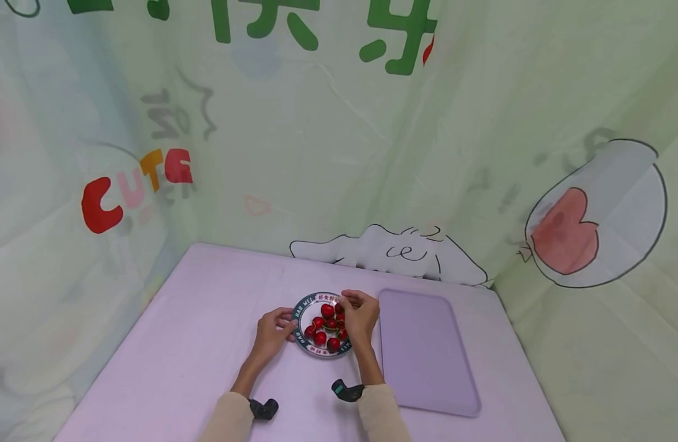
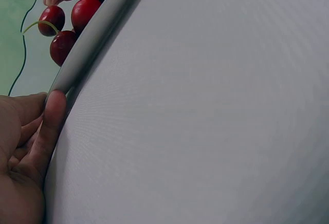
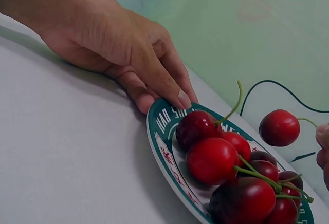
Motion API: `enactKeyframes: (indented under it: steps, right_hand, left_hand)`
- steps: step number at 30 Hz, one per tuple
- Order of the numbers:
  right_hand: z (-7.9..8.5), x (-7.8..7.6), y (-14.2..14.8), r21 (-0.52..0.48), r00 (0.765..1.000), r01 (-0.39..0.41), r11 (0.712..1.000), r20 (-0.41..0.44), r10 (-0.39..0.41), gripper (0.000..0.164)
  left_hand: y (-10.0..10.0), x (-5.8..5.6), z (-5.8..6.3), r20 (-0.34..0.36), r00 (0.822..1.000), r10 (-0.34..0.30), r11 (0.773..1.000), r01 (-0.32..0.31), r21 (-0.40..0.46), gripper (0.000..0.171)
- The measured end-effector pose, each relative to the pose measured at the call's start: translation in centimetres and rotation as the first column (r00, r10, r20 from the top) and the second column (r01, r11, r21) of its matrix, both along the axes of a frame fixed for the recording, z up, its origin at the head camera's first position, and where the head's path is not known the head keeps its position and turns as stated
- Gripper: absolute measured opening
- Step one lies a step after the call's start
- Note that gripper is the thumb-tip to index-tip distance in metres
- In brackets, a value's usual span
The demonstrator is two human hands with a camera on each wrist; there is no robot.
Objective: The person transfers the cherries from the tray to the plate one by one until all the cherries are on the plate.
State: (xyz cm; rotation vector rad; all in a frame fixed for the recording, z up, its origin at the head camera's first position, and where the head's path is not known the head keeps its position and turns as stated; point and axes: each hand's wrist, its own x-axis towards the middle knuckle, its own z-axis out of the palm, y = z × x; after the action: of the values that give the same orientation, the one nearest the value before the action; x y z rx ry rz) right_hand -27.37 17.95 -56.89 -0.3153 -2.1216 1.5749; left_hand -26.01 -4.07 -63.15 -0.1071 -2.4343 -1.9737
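A round plate [image 1: 301, 341] with a dark green rim holds several red cherries [image 3: 211, 160] with green stems. My left hand [image 1: 272, 334] grips the plate's left edge, its thumb [image 3: 182, 98] over the rim and the other fingers along the outside. Above the plate's far right side, my right hand [image 1: 362, 316] pinches one cherry [image 3: 279, 128] by its stem. That cherry hangs over the others in the right wrist view. Only the fingertips of the right hand show there, at the right edge.
A flat lilac tray [image 1: 430, 350] lies on the pale table [image 1: 206, 307] just right of the plate. Printed cloth [image 1: 317, 153] hangs behind the table and along both sides. Each wrist wears a small black camera [image 1: 347, 391].
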Motion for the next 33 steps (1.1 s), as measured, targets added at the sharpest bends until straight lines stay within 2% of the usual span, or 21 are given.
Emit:
enactKeyframes:
  steps: [7,13,18,25,33]
  right_hand:
    - [0.9,0.3,-0.5,0.055,1.0,-0.013,0.998,0.013,0.012,0.006]
    - [-0.4,-0.4,-0.8,0.101,0.999,-0.025,0.995,0.044,0.021,0.005]
    - [-0.9,-0.9,-1.2,0.149,1.0,-0.024,0.989,0.021,0.021,0.005]
    - [-0.7,-0.9,-1.9,0.282,0.999,-0.049,0.958,0.019,0.045,0.006]
    - [-0.1,-0.3,-2.1,0.334,0.996,-0.091,0.938,0.054,0.077,0.005]
  left_hand:
    - [0.6,0.4,0.1,0.001,1.0,-0.01,1.0,0.01,0.017,0.033]
    - [0.7,0.4,0.0,0.004,1.0,-0.001,1.0,0.001,0.009,0.032]
    - [0.5,0.3,0.1,-0.001,1.0,0.005,1.0,-0.005,0.006,0.033]
    - [0.3,0.3,0.2,-0.006,1.0,0.006,1.0,-0.006,0.019,0.032]
    - [-0.1,0.0,-0.3,-0.003,1.0,-0.001,1.0,0.001,0.02,0.033]
